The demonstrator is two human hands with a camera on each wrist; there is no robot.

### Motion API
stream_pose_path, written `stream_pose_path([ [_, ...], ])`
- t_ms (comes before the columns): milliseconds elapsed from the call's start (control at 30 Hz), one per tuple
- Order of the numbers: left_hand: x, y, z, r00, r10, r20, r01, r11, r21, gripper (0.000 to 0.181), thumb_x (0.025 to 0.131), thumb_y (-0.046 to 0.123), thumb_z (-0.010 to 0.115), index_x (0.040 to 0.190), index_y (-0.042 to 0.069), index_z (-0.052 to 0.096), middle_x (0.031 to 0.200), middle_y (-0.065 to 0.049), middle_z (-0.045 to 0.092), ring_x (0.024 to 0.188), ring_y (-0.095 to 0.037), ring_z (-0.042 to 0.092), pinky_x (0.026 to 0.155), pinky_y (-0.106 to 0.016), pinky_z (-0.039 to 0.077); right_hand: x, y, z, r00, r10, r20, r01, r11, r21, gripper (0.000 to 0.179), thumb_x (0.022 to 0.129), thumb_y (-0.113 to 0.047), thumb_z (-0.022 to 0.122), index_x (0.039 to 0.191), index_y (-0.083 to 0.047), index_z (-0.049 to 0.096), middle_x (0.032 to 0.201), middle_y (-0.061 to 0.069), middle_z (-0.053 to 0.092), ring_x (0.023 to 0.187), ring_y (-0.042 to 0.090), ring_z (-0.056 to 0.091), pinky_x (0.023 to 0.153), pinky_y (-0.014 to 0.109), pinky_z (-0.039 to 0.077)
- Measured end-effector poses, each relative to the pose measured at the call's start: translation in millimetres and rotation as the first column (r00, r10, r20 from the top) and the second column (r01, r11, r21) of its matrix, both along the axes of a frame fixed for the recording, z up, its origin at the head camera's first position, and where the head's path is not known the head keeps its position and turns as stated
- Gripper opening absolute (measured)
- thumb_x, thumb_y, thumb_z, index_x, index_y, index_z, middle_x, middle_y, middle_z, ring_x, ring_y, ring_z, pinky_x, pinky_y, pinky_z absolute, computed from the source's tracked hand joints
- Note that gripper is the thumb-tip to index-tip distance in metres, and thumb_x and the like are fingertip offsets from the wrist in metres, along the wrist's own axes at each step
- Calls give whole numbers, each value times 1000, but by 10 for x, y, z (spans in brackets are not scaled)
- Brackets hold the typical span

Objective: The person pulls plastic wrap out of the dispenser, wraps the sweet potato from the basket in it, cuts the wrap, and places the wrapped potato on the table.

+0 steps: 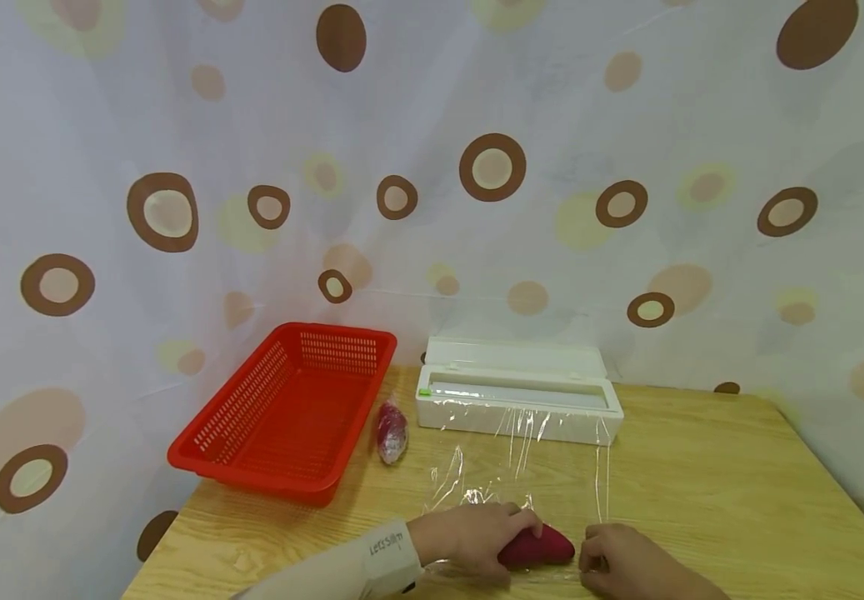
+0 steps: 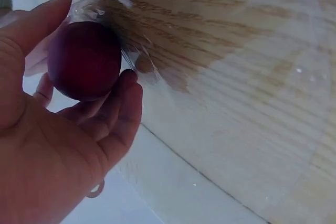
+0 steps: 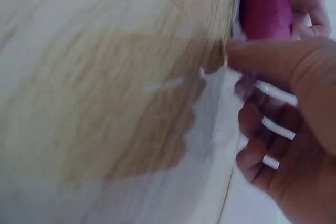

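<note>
A smooth magenta sweet potato (image 1: 544, 548) lies on clear plastic wrap (image 1: 562, 492) near the table's front edge. My left hand (image 1: 476, 537) holds it from the left, thumb and fingers curved round its sides, and the rounded end (image 2: 85, 60) faces the left wrist camera. Beyond its right tip, my right hand (image 1: 621, 560) pinches the edge of the wrap between thumb and forefinger, the other fingers curled. The wrap stretches back to a white dispenser box (image 1: 517, 422) whose lid stands raised. Some film bunches beside the sweet potato in the left wrist view.
A red plastic basket (image 1: 292, 433) stands at the left of the wooden table (image 1: 709, 475). Between basket and dispenser lies another magenta sweet potato (image 1: 392, 432), wrapped in film. A patterned curtain (image 1: 432, 233) hangs behind and along both sides.
</note>
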State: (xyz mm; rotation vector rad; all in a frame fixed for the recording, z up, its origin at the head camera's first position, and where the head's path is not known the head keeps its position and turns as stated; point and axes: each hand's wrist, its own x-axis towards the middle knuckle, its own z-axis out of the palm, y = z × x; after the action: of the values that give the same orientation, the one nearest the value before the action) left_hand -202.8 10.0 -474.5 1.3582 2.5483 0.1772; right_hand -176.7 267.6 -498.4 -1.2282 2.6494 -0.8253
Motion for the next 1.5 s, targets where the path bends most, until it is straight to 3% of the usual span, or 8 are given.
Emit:
stream_pose_path([
  [133,62,35,10,994,26,-103,-31,998,-51,70,71,46,79,128,32,40,115,11,51,91,-1,50,72,-19,44,-19,10,-33,996,74,-41,-78,990,-116,16,84,-10,69,78,-24,64,76,-21,51,67,-6,46,55,17,42],
  [367,138,70,-46,937,20,-349,-49,996,-75,77,64,55,77,127,31,41,103,9,51,83,-5,49,64,-20,42,-50,5,-26,1000,-7,-4,6,990,-143,15,92,-17,62,83,-28,57,80,-21,50,72,-3,47,59,19,42],
  [533,141,90,-65,913,43,-405,-86,992,-90,72,69,47,76,128,29,40,105,7,52,84,-7,51,62,-22,44,-56,-1,-11,991,-76,108,87,991,-105,12,96,-22,57,85,-25,55,76,-19,50,71,-1,48,59,21,41],
  [700,80,78,-88,944,59,-324,-82,995,-57,65,76,36,73,131,28,39,105,7,54,83,-6,52,63,-20,45,-56,-17,6,987,-107,124,119,988,-96,12,97,-24,54,85,-23,56,75,-17,51,70,0,48,58,22,40],
  [933,-11,27,-56,989,63,-131,-66,997,-25,59,83,48,67,132,29,39,111,6,54,88,-3,53,68,-18,46,-99,-2,24,983,-120,140,131,988,-77,11,98,-25,53,87,-23,57,79,-16,54,73,0,49,60,24,43],
  [1100,-49,5,-8,997,71,-26,-71,997,2,54,86,47,64,132,31,40,115,4,52,89,-3,53,68,-17,45,-129,-16,8,990,-132,52,137,986,-92,9,97,-23,54,89,-23,58,82,-17,54,74,-1,48,60,24,44],
  [1267,-86,-14,12,997,75,0,-75,994,76,47,86,40,67,128,30,47,114,2,50,88,-3,50,68,-15,43,-123,-68,-12,984,-174,-36,168,979,-119,6,93,-20,61,89,-22,56,83,-18,53,75,-1,49,61,24,45],
  [1500,-137,-21,69,996,87,25,-89,993,83,41,87,33,67,125,29,50,106,5,52,82,-2,49,67,-15,41,-126,-255,0,934,-227,-277,171,962,-214,22,85,-6,68,93,-23,56,97,-13,55,88,6,53,71,29,49],
])
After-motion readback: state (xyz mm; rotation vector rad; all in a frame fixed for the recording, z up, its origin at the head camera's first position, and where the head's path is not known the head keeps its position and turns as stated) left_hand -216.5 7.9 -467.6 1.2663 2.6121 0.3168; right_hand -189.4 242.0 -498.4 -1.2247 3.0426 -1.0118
